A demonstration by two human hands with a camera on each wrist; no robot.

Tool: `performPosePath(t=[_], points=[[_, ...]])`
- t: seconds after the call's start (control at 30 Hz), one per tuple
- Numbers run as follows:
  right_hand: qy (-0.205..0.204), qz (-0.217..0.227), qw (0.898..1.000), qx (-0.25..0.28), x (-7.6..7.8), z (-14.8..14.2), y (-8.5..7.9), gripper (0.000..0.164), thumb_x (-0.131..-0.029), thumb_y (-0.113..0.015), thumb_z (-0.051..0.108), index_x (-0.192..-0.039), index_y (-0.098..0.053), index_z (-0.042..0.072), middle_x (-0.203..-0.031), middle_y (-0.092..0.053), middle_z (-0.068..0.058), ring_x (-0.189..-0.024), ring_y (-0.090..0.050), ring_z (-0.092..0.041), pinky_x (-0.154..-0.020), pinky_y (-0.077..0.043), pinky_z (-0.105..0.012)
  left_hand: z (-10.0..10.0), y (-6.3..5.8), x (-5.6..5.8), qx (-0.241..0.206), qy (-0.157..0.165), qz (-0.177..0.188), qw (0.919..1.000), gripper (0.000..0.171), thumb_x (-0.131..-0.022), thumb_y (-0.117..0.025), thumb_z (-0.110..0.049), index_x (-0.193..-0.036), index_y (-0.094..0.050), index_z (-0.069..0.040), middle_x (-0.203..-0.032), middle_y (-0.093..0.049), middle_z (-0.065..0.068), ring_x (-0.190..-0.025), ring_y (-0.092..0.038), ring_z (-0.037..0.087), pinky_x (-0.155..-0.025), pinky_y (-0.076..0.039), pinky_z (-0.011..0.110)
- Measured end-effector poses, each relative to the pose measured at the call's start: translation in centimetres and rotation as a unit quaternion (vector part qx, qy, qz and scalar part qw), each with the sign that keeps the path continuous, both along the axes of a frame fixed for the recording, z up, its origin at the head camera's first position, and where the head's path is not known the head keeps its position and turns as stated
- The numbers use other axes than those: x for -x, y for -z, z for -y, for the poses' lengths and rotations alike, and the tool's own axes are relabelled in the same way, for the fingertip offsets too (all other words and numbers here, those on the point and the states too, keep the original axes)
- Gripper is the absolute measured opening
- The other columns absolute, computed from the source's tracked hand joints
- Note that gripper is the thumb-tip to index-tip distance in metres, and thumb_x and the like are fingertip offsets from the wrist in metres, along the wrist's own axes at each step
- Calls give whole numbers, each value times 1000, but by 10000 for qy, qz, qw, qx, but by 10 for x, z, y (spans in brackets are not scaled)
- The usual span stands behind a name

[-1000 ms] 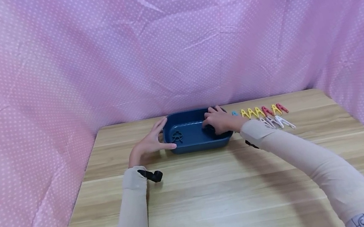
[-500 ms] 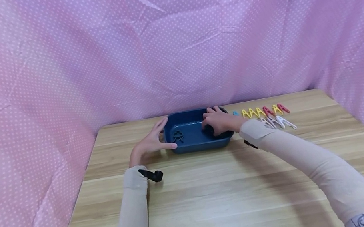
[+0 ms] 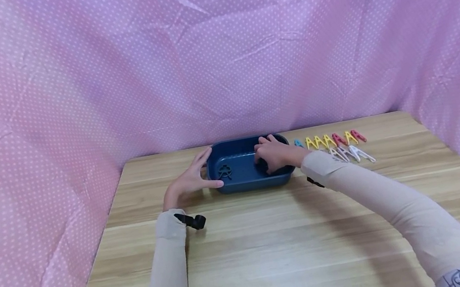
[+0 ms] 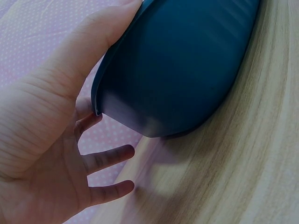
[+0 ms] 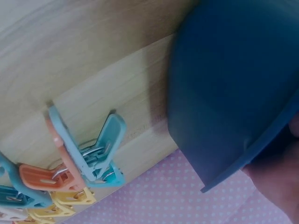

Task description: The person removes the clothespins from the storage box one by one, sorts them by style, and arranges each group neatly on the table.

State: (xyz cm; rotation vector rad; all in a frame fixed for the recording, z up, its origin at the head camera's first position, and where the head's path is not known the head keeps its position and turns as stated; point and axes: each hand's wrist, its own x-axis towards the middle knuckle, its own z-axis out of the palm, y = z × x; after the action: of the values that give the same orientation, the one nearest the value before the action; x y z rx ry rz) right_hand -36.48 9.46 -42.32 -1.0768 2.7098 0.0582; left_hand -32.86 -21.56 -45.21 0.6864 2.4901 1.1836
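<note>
A dark blue rectangular basin (image 3: 244,186) stands near the table's back edge. At its left end my left hand (image 3: 192,177) holds the rim, thumb at the near corner and fingers toward the far one. In the left wrist view, the thumb of this left hand (image 4: 42,126) lies along the rim and the other fingers spread beside the wall. My right hand (image 3: 275,153) reaches into the basin's right end with bent fingers; whatever lies beneath them is dark and mostly hidden. A small dark openwork piece (image 3: 225,172) lies in the basin's left part.
Right of the basin, several clothespins stretch in a row: a blue clothespin (image 3: 298,143), yellow clothespins (image 3: 319,142) and red clothespins (image 3: 338,139). White clothespins (image 3: 361,153) lie in front. A pink dotted curtain (image 3: 216,64) hangs behind the wooden table (image 3: 267,250).
My right hand has shifted very slightly to the left inside the basin. My left hand and the basin stay in place.
</note>
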Motion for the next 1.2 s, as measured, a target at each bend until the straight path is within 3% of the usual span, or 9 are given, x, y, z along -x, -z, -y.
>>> performPosePath(t=[0.23, 0.43, 0.57, 0.67, 0.77, 0.93, 1.2], points=[[-89, -582, 9982, -85, -7, -3, -10, 39, -80, -87, 29, -113, -75, 12, -124, -64, -10, -110, -43, -28, -97, -35, -49, 0, 0, -1, 48, 42, -35, 10000, 116, -85, -83, -41, -166, -2, -21, -173, 5, 3, -160, -3, 31, -124, -17, 63], [-239, -1282, 9915, -41, -18, -15, -31, 44, -75, -89, 31, -108, -75, 7, -116, -64, -11, -110, -46, -32, -97, -35, -53, 0, -1, 1, 67, 78, -3, 9999, 116, -85, -83, -42, -165, 0, -27, -173, 6, 3, -160, -2, 31, -124, -17, 63], [-88, -1414, 9895, 284, -24, -30, -42, 43, -75, -89, 29, -107, -73, 5, -118, -63, -13, -114, -46, -34, -102, -34, -57, 0, -1, 1, 78, 85, -46, 9999, 116, -85, -83, -42, -166, 0, -25, -173, 6, 4, -159, -2, 33, -124, -17, 64], [5, -1514, 9849, 839, -29, -44, -43, 42, -74, -89, 26, -106, -72, 4, -121, -63, -16, -117, -46, -36, -103, -33, -61, -2, -1, 1, 60, 90, -34, 9999, 117, -85, -83, -42, -166, -1, -21, -173, 6, 4, -160, -1, 32, -124, -17, 63], [26, -1747, 9724, 1548, -37, -61, -41, 41, -73, -88, 23, -104, -71, 3, -122, -64, -17, -117, -47, -37, -104, -33, -63, -3, 0, 0, 55, 97, -17, 9999, 117, -85, -83, -40, -166, -2, -20, -173, 6, 2, -160, -1, 29, -125, -17, 61], [4, -2293, 9366, 2651, -47, -87, -32, 42, -73, -88, 21, -105, -70, 1, -117, -65, -20, -110, -49, -38, -98, -32, -63, -3, 0, 0, 44, 123, -56, 9999, 116, -86, -83, -38, -166, -1, -20, -173, 6, 3, -160, -1, 31, -124, -18, 62], [90, -2881, 8932, 3452, -57, -123, -16, 44, -71, -88, 16, -106, -70, -3, -113, -64, -25, -107, -48, -44, -94, -30, -64, -2, 0, 1, 70, 102, -56, 9999, 116, -86, -83, -39, -166, -1, -24, -173, 7, -1, -160, 0, 29, -125, -19, 62]])
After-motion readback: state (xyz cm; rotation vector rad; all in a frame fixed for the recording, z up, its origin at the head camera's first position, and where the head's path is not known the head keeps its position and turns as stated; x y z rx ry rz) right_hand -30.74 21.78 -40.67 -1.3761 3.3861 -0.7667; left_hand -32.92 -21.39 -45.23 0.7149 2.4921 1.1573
